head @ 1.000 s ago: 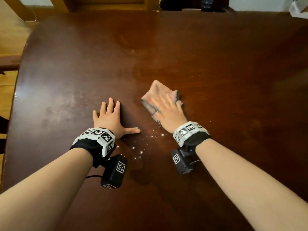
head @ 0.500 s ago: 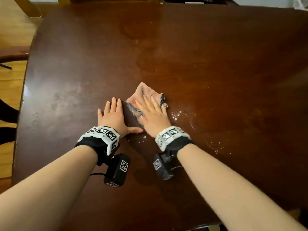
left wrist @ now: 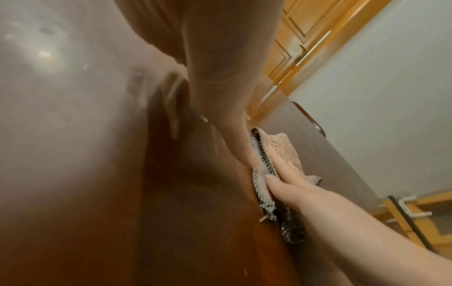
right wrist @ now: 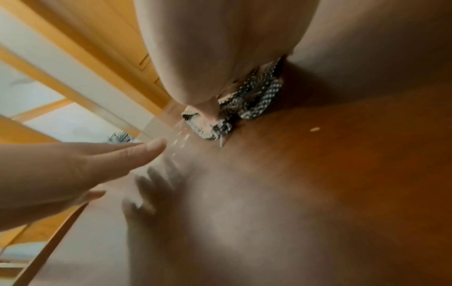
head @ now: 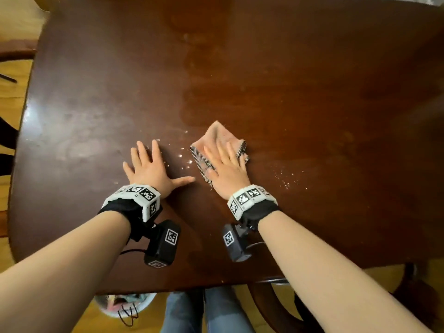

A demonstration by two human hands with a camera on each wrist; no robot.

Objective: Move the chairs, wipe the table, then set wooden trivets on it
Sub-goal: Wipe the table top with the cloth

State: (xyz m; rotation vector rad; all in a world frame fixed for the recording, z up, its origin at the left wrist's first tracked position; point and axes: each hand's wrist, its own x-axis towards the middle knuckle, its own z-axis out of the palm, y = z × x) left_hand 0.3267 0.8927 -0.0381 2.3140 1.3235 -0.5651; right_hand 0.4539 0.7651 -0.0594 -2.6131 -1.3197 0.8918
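A dark brown wooden table (head: pixel 312 80) fills the head view. A folded pink cloth (head: pixel 219 138) with a black-and-white mesh edge lies on it. My right hand (head: pixel 225 167) presses flat on the cloth with straight fingers. In the left wrist view the cloth (left wrist: pixel 281 147) shows under that hand's fingers, and in the right wrist view its mesh edge (right wrist: pixel 254 100) sticks out beneath the palm. My left hand (head: pixel 150 168) rests flat on the bare table to the left of the cloth, thumb stretched toward it. White crumbs (head: pixel 183 156) lie between the hands.
More white crumbs (head: pixel 290 180) are scattered right of the cloth. A dark chair part (head: pixel 16 50) shows at the far left over the yellow wood floor. Below the near table edge are my legs in jeans (head: pixel 206 311) and a small basket (head: pixel 122 304).
My right hand slid the cloth left up against the left hand, then back to the right, opening a gap with crumbs in it. The left hand stayed flat in place.
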